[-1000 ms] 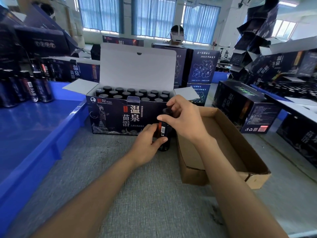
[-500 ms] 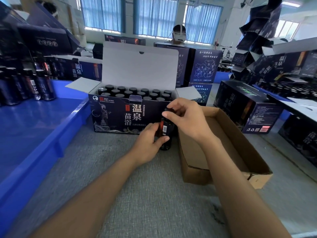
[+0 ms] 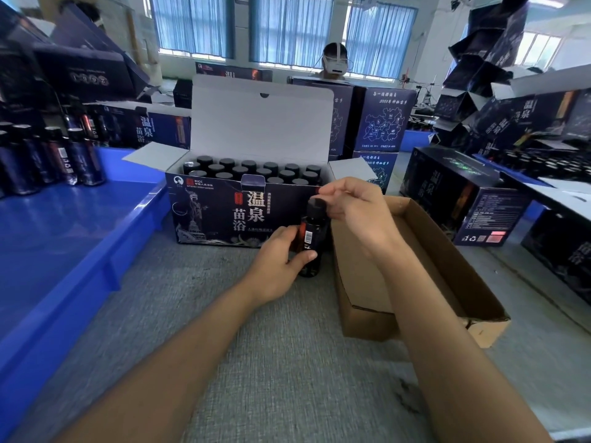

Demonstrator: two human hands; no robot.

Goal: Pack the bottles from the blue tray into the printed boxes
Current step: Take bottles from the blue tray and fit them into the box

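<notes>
The grey worktop (image 3: 256, 362) fills the lower view. On it, from 8 to 10 o'clock, lies the blue tray (image 3: 64, 251), with a cluster of dark bottles (image 3: 64, 158) standing upright at its far corner, at about 10 o'clock.

At 12 o'clock stands the printed box (image 3: 208, 215), its white lid raised upright and its side flaps spread. Rows of black bottle caps (image 3: 256, 171) show inside it, close together. At 3 o'clock, just beside the printed box, sits a brown carton (image 3: 431, 266), open at the top. Further printed boxes (image 3: 463, 193) are piled at 2 o'clock, and a person (image 3: 334, 60) sits behind the boxes at 12 o'clock.

The right hand (image 3: 355, 212) hangs over the near left corner of the brown carton, fingers curled, thumb and forefinger tips at the right side of a bottle's cap. I cannot tell whether they really pinch the cap or only touch it.

The left hand (image 3: 278, 263) grips that bottle round its body, thumb across the front below the barcode label, fingers wrapped behind.

The bottle (image 3: 311, 241) is upright, dark with a red stripe, against the front right corner of the printed box, between that box and the carton, outside both.
</notes>
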